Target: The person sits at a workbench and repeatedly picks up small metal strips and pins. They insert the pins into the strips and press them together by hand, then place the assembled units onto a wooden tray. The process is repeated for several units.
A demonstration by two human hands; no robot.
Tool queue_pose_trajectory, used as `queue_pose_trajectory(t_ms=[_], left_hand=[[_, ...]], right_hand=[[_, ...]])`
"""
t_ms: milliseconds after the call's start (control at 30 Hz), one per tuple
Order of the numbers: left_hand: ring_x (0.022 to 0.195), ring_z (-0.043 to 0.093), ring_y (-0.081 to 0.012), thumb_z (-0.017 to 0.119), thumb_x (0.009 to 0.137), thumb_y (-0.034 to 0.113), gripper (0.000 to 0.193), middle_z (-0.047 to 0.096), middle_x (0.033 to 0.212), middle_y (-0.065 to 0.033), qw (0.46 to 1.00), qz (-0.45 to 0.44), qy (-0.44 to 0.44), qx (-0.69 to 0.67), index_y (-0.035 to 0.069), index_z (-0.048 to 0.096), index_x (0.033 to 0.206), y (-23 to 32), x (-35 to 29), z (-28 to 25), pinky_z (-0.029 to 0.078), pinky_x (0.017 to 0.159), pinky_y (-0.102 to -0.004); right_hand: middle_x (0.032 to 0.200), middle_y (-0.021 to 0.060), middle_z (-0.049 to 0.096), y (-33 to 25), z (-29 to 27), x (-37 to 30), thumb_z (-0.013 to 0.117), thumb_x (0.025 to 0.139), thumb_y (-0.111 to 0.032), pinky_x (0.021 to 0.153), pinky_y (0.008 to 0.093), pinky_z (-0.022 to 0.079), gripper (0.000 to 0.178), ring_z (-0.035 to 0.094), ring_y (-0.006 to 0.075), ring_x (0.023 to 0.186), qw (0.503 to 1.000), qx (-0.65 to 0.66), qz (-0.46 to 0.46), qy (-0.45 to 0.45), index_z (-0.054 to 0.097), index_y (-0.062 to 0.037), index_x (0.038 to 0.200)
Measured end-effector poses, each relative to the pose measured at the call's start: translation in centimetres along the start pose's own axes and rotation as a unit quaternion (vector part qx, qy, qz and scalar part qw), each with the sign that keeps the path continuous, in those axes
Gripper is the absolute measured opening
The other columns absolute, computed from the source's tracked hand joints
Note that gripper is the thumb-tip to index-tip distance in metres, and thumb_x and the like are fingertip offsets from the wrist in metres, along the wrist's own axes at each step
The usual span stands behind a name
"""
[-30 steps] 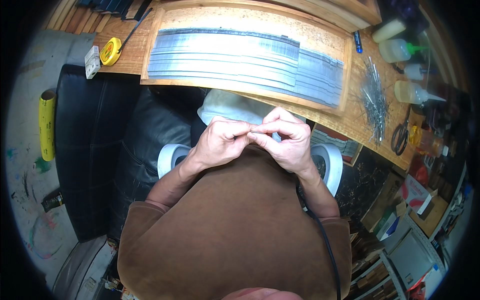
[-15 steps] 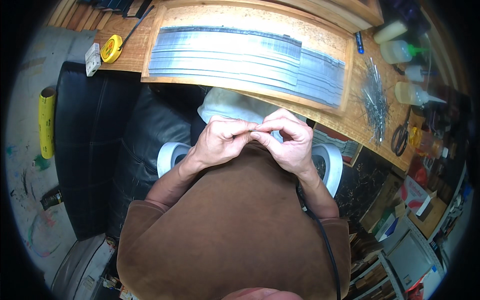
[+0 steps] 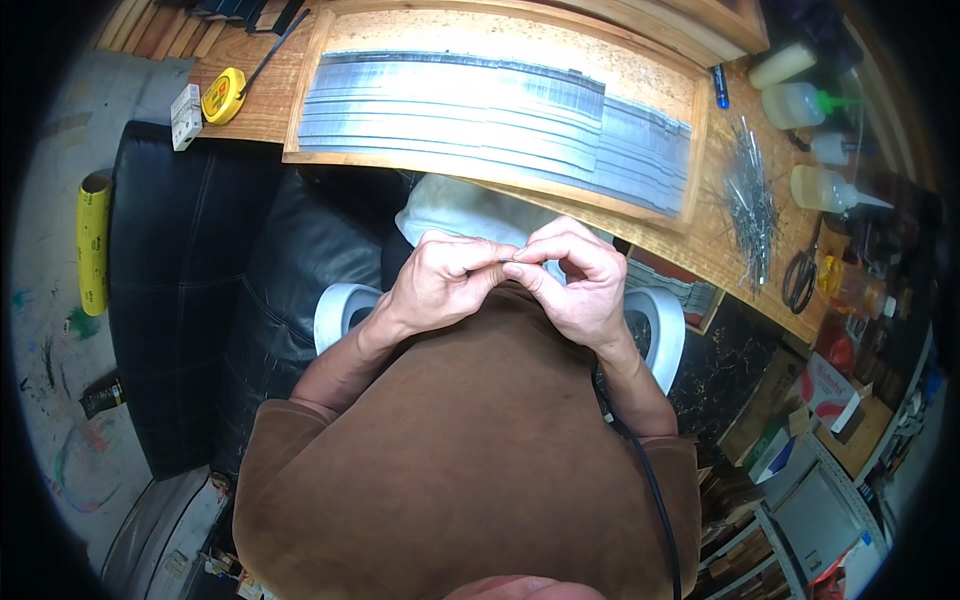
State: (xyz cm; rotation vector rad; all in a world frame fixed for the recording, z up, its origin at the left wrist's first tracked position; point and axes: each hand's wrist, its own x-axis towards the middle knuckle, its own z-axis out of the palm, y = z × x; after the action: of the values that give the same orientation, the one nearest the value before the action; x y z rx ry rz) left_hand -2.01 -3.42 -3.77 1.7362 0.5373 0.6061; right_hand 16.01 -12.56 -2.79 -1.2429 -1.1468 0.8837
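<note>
Both hands meet in front of my chest, over my lap and short of the table edge. My left hand (image 3: 447, 283) is closed in a pinch, thumb against the bent forefinger. Facing it, my right hand (image 3: 577, 275) pinches too, its thumb and fingertip touching the left fingertips. A tiny thin dark sliver shows between the fingertips, too small to name. Beyond the hands, a shallow wooden tray (image 3: 350, 158) on the table holds rows of thin grey strips (image 3: 450, 115). A loose heap of thin metal wires or pins (image 3: 752, 205) lies to the tray's right.
On the wooden table (image 3: 262, 120) lie a yellow tape measure (image 3: 223, 97) at left, black scissors (image 3: 800, 280), a blue marker (image 3: 720, 87) and squeeze bottles (image 3: 795, 103) at right. A black leather seat (image 3: 185, 300) stands at left, and white chair armrests (image 3: 662, 335) flank me.
The hands hold nearly the same place and pinch. The dark sliver between the fingertips shows slightly more clearly now.
</note>
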Motion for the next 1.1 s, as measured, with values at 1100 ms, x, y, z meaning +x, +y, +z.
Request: queue_pose_trajectory(t_ms=[1100], left_hand=[[0.074,0.078,-0.0226,0.08,0.092,0.003,0.018,0.079,0.088,-0.0166,1.0,-0.012,0.005,-0.016,-0.002,0.079,0.109,0.1,-0.3,0.2,0.059,0.068,-0.0298]], right_hand=[[0.09,0.0099,0.072,-1.1,0.3,0.0,0.082,0.083,0.006,0.068,0.0285,0.055,0.014,0.069,0.0175,0.075,0.996,-0.078,-0.042,0.006,0.076,0.0004,0.094]])
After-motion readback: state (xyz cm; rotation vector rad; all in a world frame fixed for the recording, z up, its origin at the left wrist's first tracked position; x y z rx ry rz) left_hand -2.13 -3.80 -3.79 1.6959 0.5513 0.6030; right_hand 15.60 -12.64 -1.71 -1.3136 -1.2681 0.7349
